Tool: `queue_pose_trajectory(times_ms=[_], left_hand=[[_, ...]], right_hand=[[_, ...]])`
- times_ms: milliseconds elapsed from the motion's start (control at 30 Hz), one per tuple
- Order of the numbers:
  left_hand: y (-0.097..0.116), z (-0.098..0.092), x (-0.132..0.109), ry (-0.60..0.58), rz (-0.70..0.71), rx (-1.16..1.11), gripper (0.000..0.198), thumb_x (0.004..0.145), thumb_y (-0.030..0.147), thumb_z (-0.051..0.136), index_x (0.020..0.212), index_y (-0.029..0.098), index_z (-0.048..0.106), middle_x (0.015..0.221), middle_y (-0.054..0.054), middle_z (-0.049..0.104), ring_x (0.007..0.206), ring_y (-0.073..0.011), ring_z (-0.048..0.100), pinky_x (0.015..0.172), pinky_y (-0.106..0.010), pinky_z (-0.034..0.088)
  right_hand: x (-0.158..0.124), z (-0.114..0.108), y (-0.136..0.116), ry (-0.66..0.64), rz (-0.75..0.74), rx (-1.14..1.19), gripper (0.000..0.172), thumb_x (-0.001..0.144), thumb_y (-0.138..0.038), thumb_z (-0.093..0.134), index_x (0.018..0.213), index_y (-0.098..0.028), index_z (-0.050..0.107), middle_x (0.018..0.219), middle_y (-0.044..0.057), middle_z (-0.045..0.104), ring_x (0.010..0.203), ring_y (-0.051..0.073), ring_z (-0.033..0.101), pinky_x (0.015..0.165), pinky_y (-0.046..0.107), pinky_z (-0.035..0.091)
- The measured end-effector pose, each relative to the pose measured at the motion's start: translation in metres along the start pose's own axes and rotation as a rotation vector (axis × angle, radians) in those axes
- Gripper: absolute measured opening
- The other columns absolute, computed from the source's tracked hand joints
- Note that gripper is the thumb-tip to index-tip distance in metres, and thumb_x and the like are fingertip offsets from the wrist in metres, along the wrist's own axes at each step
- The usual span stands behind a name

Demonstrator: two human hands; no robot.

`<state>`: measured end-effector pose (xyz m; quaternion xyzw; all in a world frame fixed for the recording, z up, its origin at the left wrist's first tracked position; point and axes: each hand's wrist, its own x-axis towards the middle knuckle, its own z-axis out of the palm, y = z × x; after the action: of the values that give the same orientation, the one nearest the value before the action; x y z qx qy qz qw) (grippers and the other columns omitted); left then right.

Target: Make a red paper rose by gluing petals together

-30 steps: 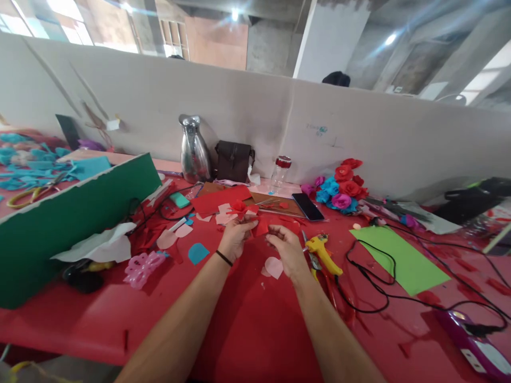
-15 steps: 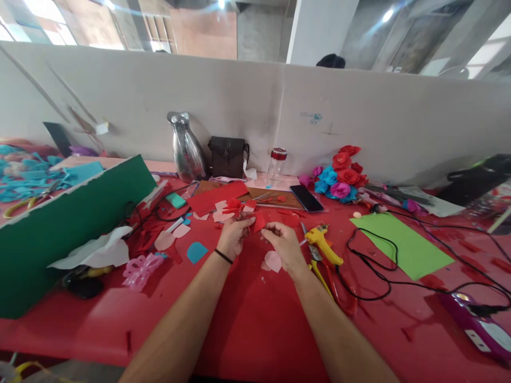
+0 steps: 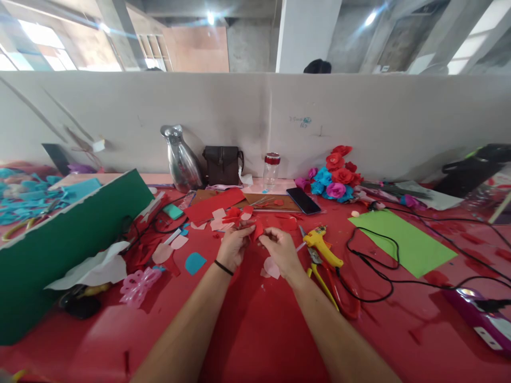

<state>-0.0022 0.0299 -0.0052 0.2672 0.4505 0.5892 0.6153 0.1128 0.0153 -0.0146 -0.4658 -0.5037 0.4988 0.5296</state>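
Note:
Above the middle of the red table, a small piece of red paper (image 3: pixel 258 230) is pinched between both hands. My left hand (image 3: pixel 235 246), with a dark band at the wrist, is closed on its left side. My right hand (image 3: pixel 278 249) grips the opposite edge with thumb and fingertips. Just behind them lie a red paper flower (image 3: pixel 232 215) and pale pink paper pieces (image 3: pixel 219 224). Below my right hand rests a rounded pink paper petal (image 3: pixel 272 267). A blue paper petal (image 3: pixel 195 263) lies left of my left wrist.
To the right are a yellow glue gun (image 3: pixel 322 246), pliers (image 3: pixel 319 274), a looping black cord and a green sheet (image 3: pixel 403 242). Behind stand a steel jug (image 3: pixel 181 159), a dark bag (image 3: pixel 222 166), a glass jar (image 3: pixel 271 173), a phone (image 3: pixel 303 200) and paper flowers (image 3: pixel 339 175). A green board (image 3: pixel 75 239) stands left.
My hands have drawn slightly closer together, and the red paper between them looks more folded or turned. The whole view has tilted up a little; the other things lie as before.

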Motion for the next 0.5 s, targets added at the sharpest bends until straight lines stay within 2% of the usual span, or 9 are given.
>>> queue_pose_trajectory(times_ms=[200, 367, 433, 500], left_hand=[[0.0, 0.0002, -0.0006, 0.041, -0.014, -0.039, 0.022, 0.053, 0.013, 0.075, 0.072, 0.013, 0.064, 0.051, 0.004, 0.057, 0.037, -0.0032, 0.042, 0.039, -0.016, 0.028], [-0.0013, -0.001, 0.0, 0.059, -0.022, -0.022, 0.021, 0.053, 0.015, 0.076, 0.071, 0.013, 0.064, 0.038, 0.01, 0.04, 0.032, -0.0018, 0.028, 0.037, -0.017, 0.023], [-0.0021, -0.0002, 0.0, 0.067, 0.035, -0.014, 0.025, 0.051, 0.016, 0.077, 0.074, 0.014, 0.065, 0.042, 0.008, 0.047, 0.034, -0.0025, 0.032, 0.039, -0.017, 0.024], [-0.0025, 0.0014, -0.0011, 0.08, 0.134, 0.016, 0.029, 0.049, 0.017, 0.078, 0.076, 0.014, 0.067, 0.054, 0.003, 0.06, 0.042, -0.0056, 0.045, 0.043, -0.018, 0.031]], right_hand=[[-0.0012, 0.0001, -0.0004, 0.006, -0.03, 0.013, 0.014, 0.064, -0.028, 0.062, 0.075, -0.019, 0.061, 0.071, -0.001, 0.065, 0.066, 0.014, 0.059, 0.065, 0.026, 0.046], [-0.0015, 0.0, -0.0006, 0.021, -0.013, -0.015, 0.012, 0.065, -0.03, 0.063, 0.065, -0.019, 0.062, 0.06, -0.002, 0.062, 0.059, 0.013, 0.055, 0.059, 0.025, 0.043], [0.0002, -0.0005, 0.0004, 0.036, 0.006, 0.019, 0.014, 0.065, -0.032, 0.063, 0.066, -0.019, 0.063, 0.06, -0.002, 0.062, 0.059, 0.014, 0.057, 0.061, 0.026, 0.044], [0.0024, -0.0015, 0.0012, 0.051, 0.021, 0.045, 0.015, 0.064, -0.033, 0.063, 0.066, -0.019, 0.062, 0.06, -0.002, 0.063, 0.059, 0.015, 0.058, 0.061, 0.026, 0.045]])
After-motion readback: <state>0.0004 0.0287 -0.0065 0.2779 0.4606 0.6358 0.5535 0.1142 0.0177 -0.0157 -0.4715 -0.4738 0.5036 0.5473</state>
